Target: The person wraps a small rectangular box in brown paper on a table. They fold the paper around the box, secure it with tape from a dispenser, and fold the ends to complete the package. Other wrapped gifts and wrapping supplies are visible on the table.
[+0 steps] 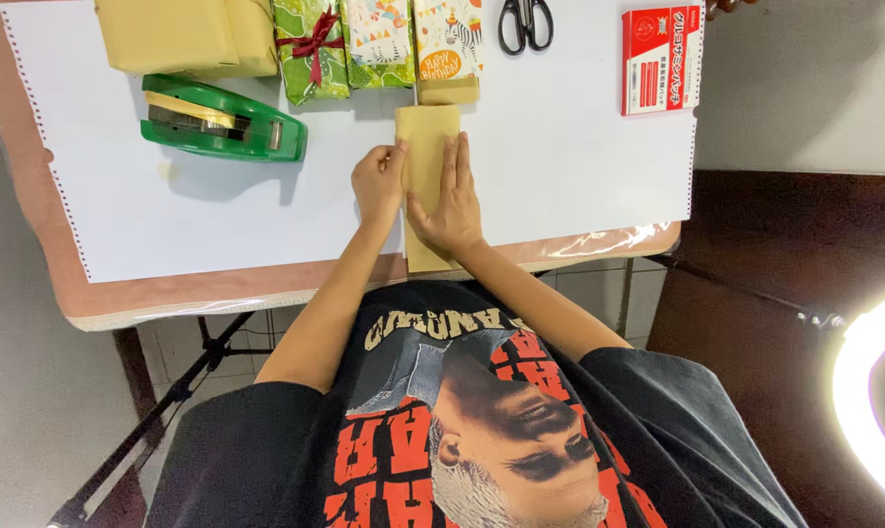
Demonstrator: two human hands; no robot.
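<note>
While both forearms reach forward from the black printed shirt (482, 430), the hands meet on a long brown paper strip (427, 147) lying on the white sheet (218, 215) over the table; the strip's near end hangs past the sheet's near edge. The right hand (451, 200) lies flat, palm down, fingers straight and together, pressing the strip without grasping it; the left hand (378, 184) is loosely curled at the strip's left edge, thumb and fingertips pinching that edge. Left of the strip, well apart, sits a green tape dispenser (222, 122); beyond the strip's far end, touching it, stands a row of wrapped gifts (379, 39); black scissors (526, 23) and a red box (662, 61) lie farther right.
</note>
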